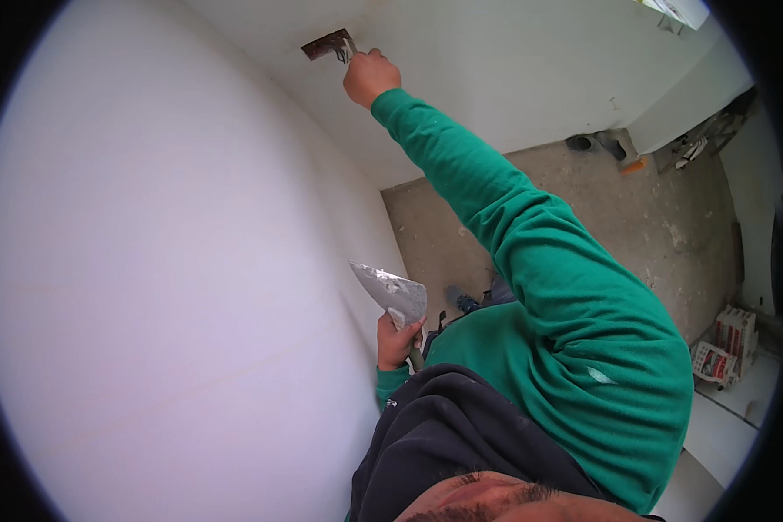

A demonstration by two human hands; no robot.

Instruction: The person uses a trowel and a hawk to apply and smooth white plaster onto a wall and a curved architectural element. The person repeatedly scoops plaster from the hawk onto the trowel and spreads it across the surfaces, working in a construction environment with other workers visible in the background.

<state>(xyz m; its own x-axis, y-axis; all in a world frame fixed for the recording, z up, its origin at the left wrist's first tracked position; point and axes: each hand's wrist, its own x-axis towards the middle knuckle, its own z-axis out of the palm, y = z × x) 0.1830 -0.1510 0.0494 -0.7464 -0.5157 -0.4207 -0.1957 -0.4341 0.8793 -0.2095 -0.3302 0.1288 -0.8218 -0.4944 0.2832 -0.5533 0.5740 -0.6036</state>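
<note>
My right hand (pixel 371 76) is raised at the end of the green sleeve, closed on the handle of what looks like a flat tool with a dark rectangular blade (pixel 322 45), against the upper white wall (pixel 478 61). Small dark looped bits beside the blade are too small to make out. Lower down, beside the left white wall (pixel 148 244), my left hand (pixel 396 344) grips a wide putty knife (pixel 390 289), its grey blade smeared with white and tilted up.
Below lies a stained concrete floor (pixel 435 226), with my shoe (pixel 461 300) showing. Dark items (pixel 583 143) and an orange object (pixel 633 166) lie by the far wall. Tools and debris (pixel 696 143) are at upper right; printed paper sacks (pixel 731 344) sit at the right.
</note>
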